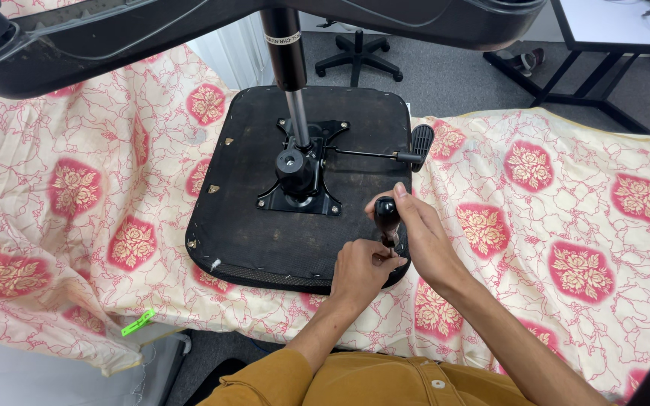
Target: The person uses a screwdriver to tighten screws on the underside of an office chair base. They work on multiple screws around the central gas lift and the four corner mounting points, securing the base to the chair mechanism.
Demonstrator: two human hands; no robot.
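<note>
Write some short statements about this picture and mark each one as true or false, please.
1. The right hand grips a black-handled screwdriver. True.
2. The chair seat lies with its underside up on a flowered cloth. True.
3. The left hand rests on the cloth, far from the tool. False: it is at the tool's lower end, at the seat's near right corner.
4. The metal mechanism plate sits near the seat's middle, with a lever pointing toward the seat's right edge. True.
5. A green tag lies on top of the seat. False: it is at the cloth's near left edge.
</note>
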